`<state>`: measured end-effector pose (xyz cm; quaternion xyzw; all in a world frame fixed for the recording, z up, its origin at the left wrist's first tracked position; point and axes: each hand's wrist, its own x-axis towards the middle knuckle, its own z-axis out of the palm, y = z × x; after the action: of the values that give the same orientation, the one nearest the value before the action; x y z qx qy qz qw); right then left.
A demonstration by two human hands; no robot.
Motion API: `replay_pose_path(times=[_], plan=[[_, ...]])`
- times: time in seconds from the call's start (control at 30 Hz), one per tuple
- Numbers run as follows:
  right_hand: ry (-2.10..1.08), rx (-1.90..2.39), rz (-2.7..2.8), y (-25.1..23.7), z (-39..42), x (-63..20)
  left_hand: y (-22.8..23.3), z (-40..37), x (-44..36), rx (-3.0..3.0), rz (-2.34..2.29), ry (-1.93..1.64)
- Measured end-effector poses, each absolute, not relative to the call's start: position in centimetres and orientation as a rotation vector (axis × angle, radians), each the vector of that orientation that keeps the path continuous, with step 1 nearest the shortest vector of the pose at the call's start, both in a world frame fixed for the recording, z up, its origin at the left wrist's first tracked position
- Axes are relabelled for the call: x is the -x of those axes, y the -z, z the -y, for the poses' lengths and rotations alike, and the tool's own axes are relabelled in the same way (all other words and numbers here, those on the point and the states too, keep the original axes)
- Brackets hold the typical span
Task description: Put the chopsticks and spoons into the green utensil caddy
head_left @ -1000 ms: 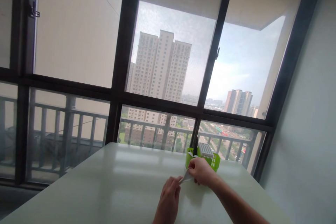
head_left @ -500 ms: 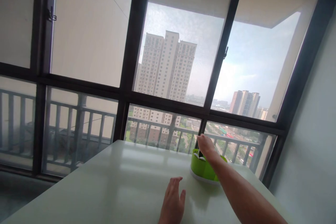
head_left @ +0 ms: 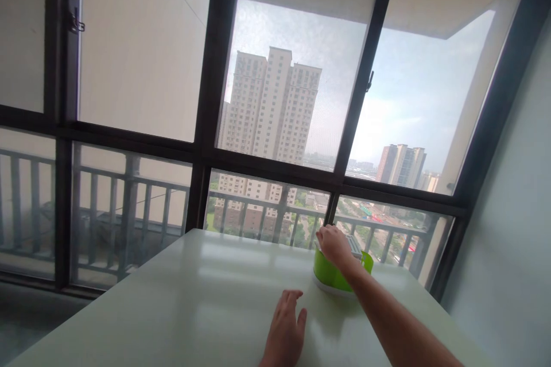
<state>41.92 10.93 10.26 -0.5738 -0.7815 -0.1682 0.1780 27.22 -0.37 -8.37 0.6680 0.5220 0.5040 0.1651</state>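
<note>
The left hand is loosely spread over the pale table. Beyond, near the far edge, stands a rounded, bright green holder with a whitish base. The right hand curls over it; whether it pinches anything I cannot tell.

We note the container as green plastic, smooth, semi-gloss, w/ a pale base of plastic look. The tabletop we log as smooth, high-gloss, w/ soft reflections; exact mat'l unclear. We class the window frame as dark metal in appearance, satin fin., its panes as transp. glass, the railing as matt metal, & the wall as smooth matt paint.
</note>
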Motion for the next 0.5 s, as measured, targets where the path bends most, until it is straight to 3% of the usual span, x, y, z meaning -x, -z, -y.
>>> replay_pose_path(times=[0.1, 0.27, 0.37, 0.5], plan=[[0.433, 1.505, 2.033, -7.4, -5.9, -45.1, 8.0, 0.3, -26.9, -1.908, -1.531, -1.400], [0.023, 1.475, 1.778, 4.9, 1.3, -52.6, 7.7, 0.4, -26.5, -2.007, -1.775, -1.074], [-0.062, 1.493, 1.609, 10.8, 2.6, -55.6, 7.7, 0.6, -26.4, -2.107, -1.869, -0.834], [0.003, 1.446, 1.456, 12.3, 2.5, -56.2, 7.3, 1.0, -26.5, -2.217, -1.840, -0.630]])
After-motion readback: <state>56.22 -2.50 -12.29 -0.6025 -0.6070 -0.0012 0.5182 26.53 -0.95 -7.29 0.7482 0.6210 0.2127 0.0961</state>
